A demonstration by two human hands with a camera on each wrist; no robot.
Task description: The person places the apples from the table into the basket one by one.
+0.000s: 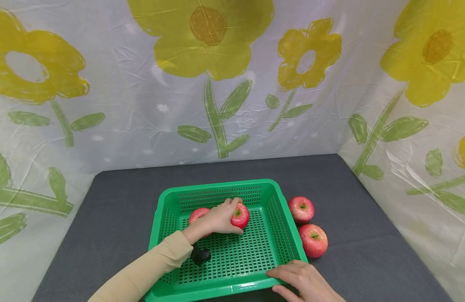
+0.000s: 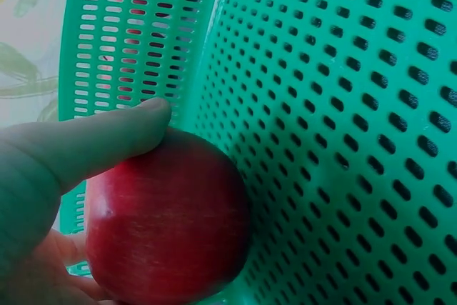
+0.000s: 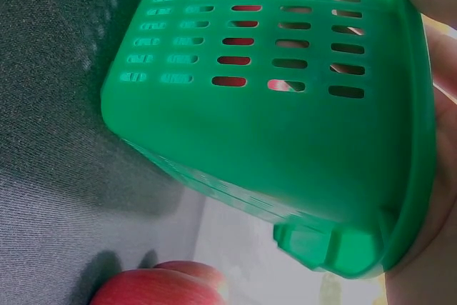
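One red apple [image 1: 240, 216] is inside the green basket [image 1: 217, 183], with the fingers of the left hand [image 1: 222, 219] curled round it. I cannot tell if it touches the bottom. Another apple [image 1: 196, 214] is also in the basket, partly behind that hand. The right hand [image 1: 302, 277] holds the near right corner by the rim. Two more apples [image 1: 313, 240] sit on the dark tabletop [image 1: 115, 209], just right of the basket.
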